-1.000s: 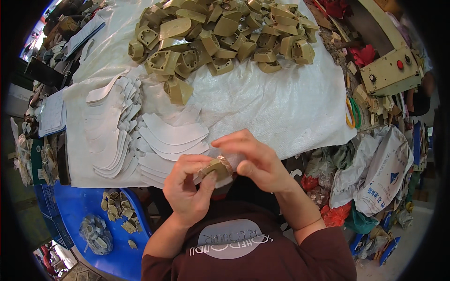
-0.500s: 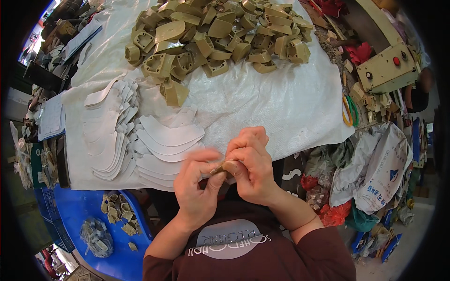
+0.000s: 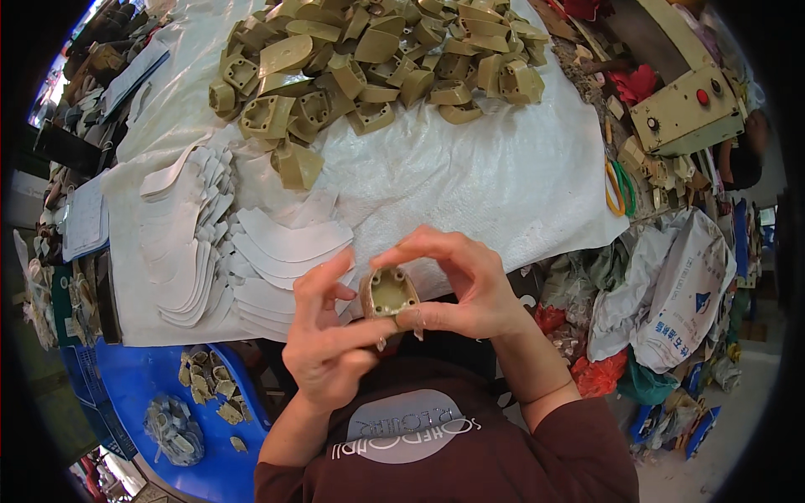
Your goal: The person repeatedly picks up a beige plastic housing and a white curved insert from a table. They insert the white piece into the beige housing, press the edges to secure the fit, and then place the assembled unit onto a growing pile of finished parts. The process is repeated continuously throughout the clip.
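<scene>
An olive-tan shoe heel (image 3: 391, 292), hollow with several small holes inside, is up in front of my chest. My right hand (image 3: 465, 289) grips it, with the thumb along its lower edge and the fingers arched over its top. My left hand (image 3: 323, 335) supports its lower left side with one digit, while another finger points up, apart from it. Small pale scraps hang below the heel. Beyond my hands, stacked curved white sheets (image 3: 281, 251) lie on a white woven cover (image 3: 520, 184), and a heap of similar heels (image 3: 377, 71) fills its far side.
A blue plastic surface (image 3: 159, 386) at lower left carries several broken tan pieces (image 3: 205, 377) and a clear bag (image 3: 172, 429). At right stand a beige control box (image 3: 689, 109) with a red button and a white sack (image 3: 688, 293). A clipboard (image 3: 86, 218) lies at far left.
The heel has turned so its hollow side shows. My left fingers have spread from their pinch, and my right fingers have opened wider around the heel. The view has shifted slightly.
</scene>
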`<move>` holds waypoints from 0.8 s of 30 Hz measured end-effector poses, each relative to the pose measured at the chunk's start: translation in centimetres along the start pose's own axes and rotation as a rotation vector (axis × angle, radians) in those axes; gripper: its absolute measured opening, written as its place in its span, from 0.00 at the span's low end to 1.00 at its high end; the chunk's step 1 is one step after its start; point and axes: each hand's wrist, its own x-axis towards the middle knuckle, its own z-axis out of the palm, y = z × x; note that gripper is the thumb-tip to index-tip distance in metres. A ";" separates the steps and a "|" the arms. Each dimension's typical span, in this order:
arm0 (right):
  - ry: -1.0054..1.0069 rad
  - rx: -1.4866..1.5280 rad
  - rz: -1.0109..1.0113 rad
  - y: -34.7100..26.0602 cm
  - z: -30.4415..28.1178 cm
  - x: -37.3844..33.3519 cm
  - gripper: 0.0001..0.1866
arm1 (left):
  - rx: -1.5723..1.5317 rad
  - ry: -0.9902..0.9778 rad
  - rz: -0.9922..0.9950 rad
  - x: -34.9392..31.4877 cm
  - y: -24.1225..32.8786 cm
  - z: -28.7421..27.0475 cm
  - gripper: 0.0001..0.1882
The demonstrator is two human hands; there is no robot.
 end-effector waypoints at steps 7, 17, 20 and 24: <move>-0.046 -0.079 0.043 -0.8 1.8 -0.8 0.34 | -0.528 -0.113 -0.719 -0.4 0.5 0.5 0.41; -0.099 0.410 0.242 0.7 2.9 1.0 0.09 | -0.569 -0.004 -0.566 -0.6 1.1 2.4 0.45; -0.187 0.450 0.175 1.8 3.0 1.1 0.06 | -0.416 -0.036 -0.574 0.0 2.1 2.7 0.48; -0.113 0.059 -0.013 2.0 3.8 0.0 0.08 | -0.309 0.062 -0.522 -1.1 1.0 2.6 0.40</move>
